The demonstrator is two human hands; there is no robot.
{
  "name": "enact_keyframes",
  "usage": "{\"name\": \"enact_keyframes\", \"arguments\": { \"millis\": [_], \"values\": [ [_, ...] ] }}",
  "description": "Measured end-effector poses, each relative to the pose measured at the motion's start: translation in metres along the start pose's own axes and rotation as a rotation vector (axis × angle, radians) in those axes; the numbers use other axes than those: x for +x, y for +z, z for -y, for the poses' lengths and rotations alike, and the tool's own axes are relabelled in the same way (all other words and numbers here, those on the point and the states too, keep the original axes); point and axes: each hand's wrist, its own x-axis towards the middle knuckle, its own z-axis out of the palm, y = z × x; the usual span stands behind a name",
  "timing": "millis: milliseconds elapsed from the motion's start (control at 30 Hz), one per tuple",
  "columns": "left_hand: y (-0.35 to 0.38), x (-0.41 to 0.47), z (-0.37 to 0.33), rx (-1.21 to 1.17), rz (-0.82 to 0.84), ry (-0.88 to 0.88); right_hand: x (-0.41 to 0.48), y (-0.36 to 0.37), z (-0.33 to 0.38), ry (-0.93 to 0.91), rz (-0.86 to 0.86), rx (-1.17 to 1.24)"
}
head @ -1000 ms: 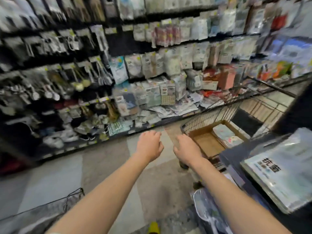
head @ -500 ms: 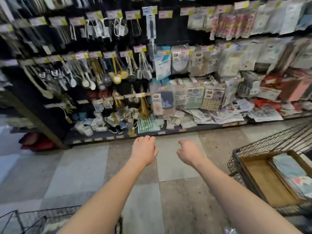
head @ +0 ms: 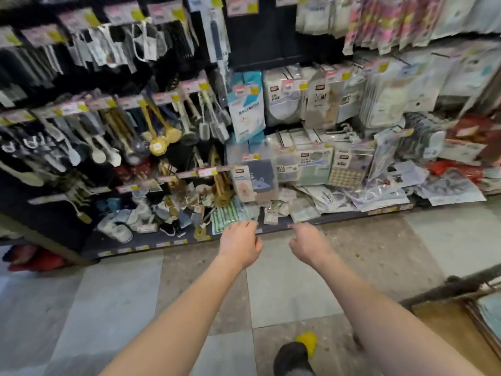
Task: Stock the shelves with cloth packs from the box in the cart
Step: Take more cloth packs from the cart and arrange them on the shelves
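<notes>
Both my arms reach forward over the tiled floor toward the bottom shelf (head: pixel 141 246). My left hand (head: pixel 240 244) holds nothing, its fingers loosely curled and a little apart. My right hand (head: pixel 307 244) is also bare, fingers bent downward. The cardboard box (head: pixel 444 324) sits in the wire cart (head: pixel 447 284) at the lower right corner, with a light blue cloth pack (head: pixel 490 310) just showing at the frame edge. Hanging and stacked cloth packs (head: pixel 303 169) fill the shelves straight ahead of my hands.
Brushes and scrubbers (head: pixel 160 137) hang on pegs at the left. Loose packs (head: pixel 379 194) lie piled on the bottom shelf at the right. A dark shoe with a yellow tip (head: pixel 295 354) shows below. Something red (head: pixel 32 260) lies on the floor at the far left.
My view has swung left and closer to the shelves; the cart and box slid to the right edge. Both hands stayed empty and moved forward toward the bottom shelf.
</notes>
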Motion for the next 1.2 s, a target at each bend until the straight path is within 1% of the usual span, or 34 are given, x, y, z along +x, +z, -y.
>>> {"name": "enact_keyframes", "arguments": {
  "millis": [133, 400, 533, 700, 800, 900, 1000, 1100, 1200],
  "values": [
    [-0.012, 0.09, -0.049, 0.023, 0.079, 0.026, 0.056, -0.048, -0.047, 0.054, 0.007, -0.007],
    [-0.027, 0.246, -0.174, 0.068, 0.08, 0.248, 0.122, -0.136, -0.181, 0.301, -0.075, 0.029],
    [-0.023, 0.312, -0.253, 0.097, 0.12, 0.434, 0.139, -0.159, -0.258, 0.451, -0.125, 0.098],
    [-0.006, 0.396, -0.369, 0.115, 0.16, 0.694, 0.149, -0.186, -0.35, 0.709, -0.202, 0.206],
    [0.008, 0.439, -0.439, 0.139, 0.194, 0.874, 0.153, -0.198, -0.398, 0.858, -0.34, 0.272],
    [0.02, 0.465, -0.508, 0.219, 0.244, 1.086, 0.147, -0.209, -0.434, 1.072, -0.389, 0.348],
    [0.029, 0.467, -0.57, 0.256, 0.292, 1.281, 0.128, -0.222, -0.452, 1.246, -0.457, 0.394],
    [0.038, 0.452, -0.629, 0.241, 0.326, 1.439, 0.097, -0.223, -0.465, 1.434, -0.508, 0.502],
    [0.048, 0.422, -0.682, 0.257, 0.349, 1.626, 0.062, -0.203, -0.486, 1.628, -0.583, 0.571]
  ]
}}
